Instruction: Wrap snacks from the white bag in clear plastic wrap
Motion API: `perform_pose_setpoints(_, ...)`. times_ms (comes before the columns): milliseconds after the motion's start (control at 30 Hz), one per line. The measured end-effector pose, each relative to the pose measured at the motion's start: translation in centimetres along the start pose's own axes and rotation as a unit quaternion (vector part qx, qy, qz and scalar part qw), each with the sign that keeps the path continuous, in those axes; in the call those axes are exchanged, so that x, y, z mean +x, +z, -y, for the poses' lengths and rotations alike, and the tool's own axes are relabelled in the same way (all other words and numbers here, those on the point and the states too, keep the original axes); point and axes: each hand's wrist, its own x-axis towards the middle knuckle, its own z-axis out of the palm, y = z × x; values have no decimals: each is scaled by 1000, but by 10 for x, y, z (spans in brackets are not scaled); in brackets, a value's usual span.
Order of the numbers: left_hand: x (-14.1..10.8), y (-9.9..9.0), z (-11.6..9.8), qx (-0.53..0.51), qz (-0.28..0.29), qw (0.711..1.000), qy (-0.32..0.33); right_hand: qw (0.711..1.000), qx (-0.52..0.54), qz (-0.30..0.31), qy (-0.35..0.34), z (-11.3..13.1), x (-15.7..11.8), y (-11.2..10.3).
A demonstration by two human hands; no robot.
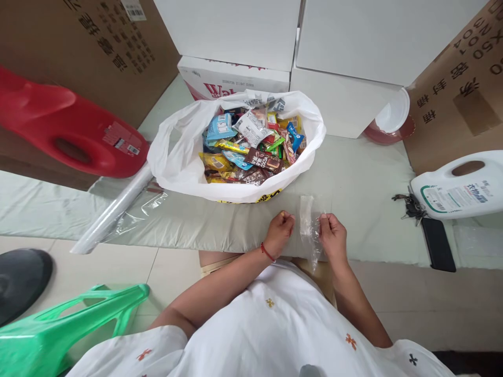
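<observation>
My right hand (334,241) pinches the edge of a clear plastic bag (306,222), which hangs crumpled at the table's front edge. Just left of the bag is my left hand (279,231), a red cord on its wrist. Its fingers are curled together; whatever they grip, if anything, is too small to make out. Beyond both hands a white plastic carrier bag (168,167) stands wide open on the table. Inside it lie many wrapped snacks, among them a brown cocoa bar (263,159), a light blue packet (220,127) and a white-labelled packet (252,128).
A red jug (118,144) and a roll of clear film (112,212) lie left. Right are a white detergent bottle (463,183), keys (411,206), a black phone (438,245) and bowls (393,118). Cardboard boxes (463,78) stand behind. A green stool (74,324) is on the floor.
</observation>
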Motion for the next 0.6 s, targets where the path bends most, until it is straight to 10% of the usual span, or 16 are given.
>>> perform_pose_setpoints(367, -17, 15, -17, 37, 56, 996, 64, 997, 45, -56, -14, 10, -8, -7)
perform_pose_setpoints(600, -15, 30, -14, -45, 146, 988, -36, 979, 199, -7, 54, 20, -19, 7)
